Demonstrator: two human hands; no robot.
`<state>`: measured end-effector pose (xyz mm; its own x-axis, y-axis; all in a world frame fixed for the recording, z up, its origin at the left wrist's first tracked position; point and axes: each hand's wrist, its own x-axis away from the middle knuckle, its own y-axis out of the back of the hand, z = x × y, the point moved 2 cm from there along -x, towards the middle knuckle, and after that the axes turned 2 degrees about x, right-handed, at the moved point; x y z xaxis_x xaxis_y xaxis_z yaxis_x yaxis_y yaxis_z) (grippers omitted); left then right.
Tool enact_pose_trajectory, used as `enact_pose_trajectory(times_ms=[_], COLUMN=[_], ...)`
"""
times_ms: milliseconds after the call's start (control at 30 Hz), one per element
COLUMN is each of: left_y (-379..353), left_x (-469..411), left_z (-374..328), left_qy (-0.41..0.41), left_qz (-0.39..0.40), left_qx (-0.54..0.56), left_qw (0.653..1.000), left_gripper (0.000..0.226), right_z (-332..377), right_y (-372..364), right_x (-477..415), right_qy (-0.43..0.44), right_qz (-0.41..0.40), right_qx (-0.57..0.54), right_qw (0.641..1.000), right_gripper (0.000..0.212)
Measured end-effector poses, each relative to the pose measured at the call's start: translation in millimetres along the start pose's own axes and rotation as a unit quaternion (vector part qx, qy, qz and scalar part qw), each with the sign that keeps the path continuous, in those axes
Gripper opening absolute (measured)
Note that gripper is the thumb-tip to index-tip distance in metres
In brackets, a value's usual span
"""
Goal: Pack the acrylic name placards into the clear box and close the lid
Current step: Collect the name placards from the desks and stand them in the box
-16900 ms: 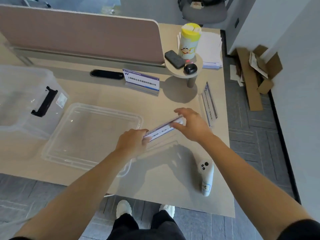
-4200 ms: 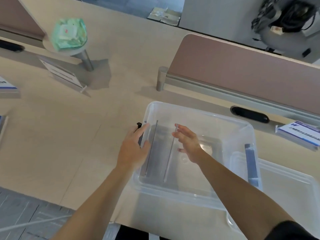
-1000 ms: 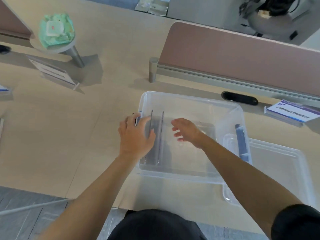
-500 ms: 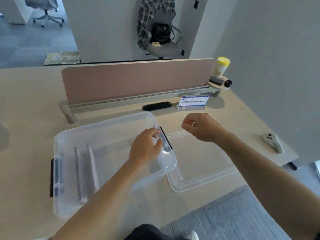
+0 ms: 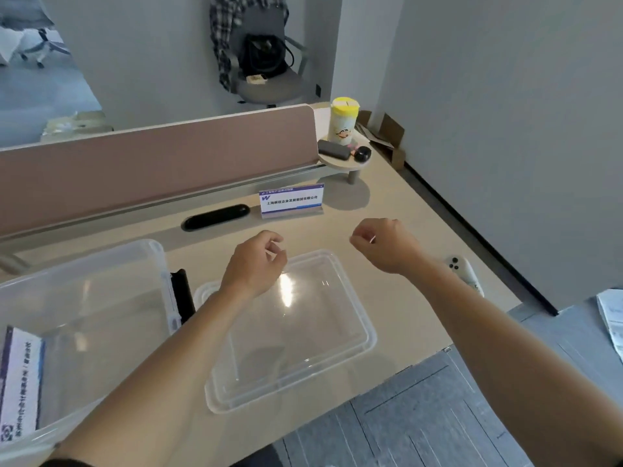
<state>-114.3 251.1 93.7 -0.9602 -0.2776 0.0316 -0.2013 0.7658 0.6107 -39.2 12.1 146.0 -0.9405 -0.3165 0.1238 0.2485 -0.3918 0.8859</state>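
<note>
Both my arms reach forward over the bench (image 5: 387, 308), and neither of my hands holds anything. My left hand (image 5: 254, 264) hangs above the far left corner of the lid (image 5: 303, 338), fingers loosely curled inward, thumb near the fingertips, gripping nothing. My right hand (image 5: 384, 244) is raised over bare bench just beyond the lid's far right corner, curled into a loose fist, also with nothing in it.

The lid lies flat and upturned on the bench under my left forearm, clear, with a bright glare spot near its middle. Just to its left stands the clear box (image 5: 84, 298), open on top, its black handle (image 5: 182, 294) facing the lid. Inside the box, at the lower left edge of view, one placard (image 5: 22, 382) shows with its printed face toward me; the rest of the box's inside is hard to make out through the plastic.

Another placard (image 5: 291, 200) stands upright on the bench ahead of my hands, close to the pink divider (image 5: 151, 163), with a black oval slot (image 5: 215, 217) to its left. Nothing lies between my hands and it. On a small round shelf (image 5: 347, 163) at the divider's right end sit a yellow-capped tub (image 5: 344, 124) and two dark items. A white controller (image 5: 463, 274) lies on the bench to the right of my right forearm.
</note>
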Motion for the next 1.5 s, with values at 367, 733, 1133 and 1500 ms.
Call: enact_pose_trajectory(times_ms=[367, 733, 1133, 1500], left_y=[-38, -102, -98, -41], left_x=[-186, -290, -250, -104], left_z=[51, 131, 92, 2], left_qy=[0.106, 0.205, 0.166, 0.168], left_qz=[-0.057, -0.076, -0.165, -0.249], left_qx=[0.012, 0.127, 0.157, 0.332], left_qw=[0.993, 0.968, 0.960, 0.894], left_gripper=[0.038, 0.037, 0.029, 0.036], right_z=[-41, -45, -49, 16], right_y=[-36, -143, -151, -71], right_x=[-180, -318, -280, -125], right_qy=[-0.094, -0.189, -0.171, -0.048], right_qz=[-0.008, 0.091, 0.002, -0.052], right_qx=[-0.088, -0.301, -0.409, -0.462], right_qw=[0.992, 0.930, 0.896, 0.884], right_gripper=[0.029, 0.074, 0.053, 0.061])
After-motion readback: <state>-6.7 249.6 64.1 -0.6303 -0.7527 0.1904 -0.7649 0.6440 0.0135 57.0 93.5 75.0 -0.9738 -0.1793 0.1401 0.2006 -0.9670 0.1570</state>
